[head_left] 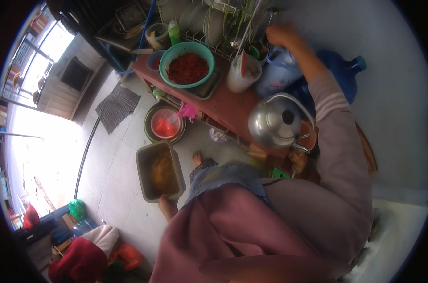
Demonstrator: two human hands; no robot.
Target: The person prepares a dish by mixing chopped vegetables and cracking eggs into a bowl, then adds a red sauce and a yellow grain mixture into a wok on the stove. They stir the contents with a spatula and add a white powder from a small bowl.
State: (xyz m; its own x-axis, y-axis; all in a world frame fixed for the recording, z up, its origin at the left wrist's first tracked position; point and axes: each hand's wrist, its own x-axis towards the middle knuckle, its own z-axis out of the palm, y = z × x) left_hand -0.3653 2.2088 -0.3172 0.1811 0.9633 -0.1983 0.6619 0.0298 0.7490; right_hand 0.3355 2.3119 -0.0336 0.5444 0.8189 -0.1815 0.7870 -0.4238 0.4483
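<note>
My left hand grips the near rim of a grey rectangular plastic basin, which has a yellowish-brown content. My right hand is stretched out over the far end of the red table, beside the dish rack. Close to its fingers is a metal utensil; whether they hold it I cannot tell. Below that hand stands a light blue lidded pitcher. Next to the pitcher is a translucent plastic container with a red-handled utensil in it.
A turquoise bowl of chopped red food sits on the table, with a knife near it. A steel kettle stands under my right arm, before a blue water jug. On the floor are nested basins and a striped mat.
</note>
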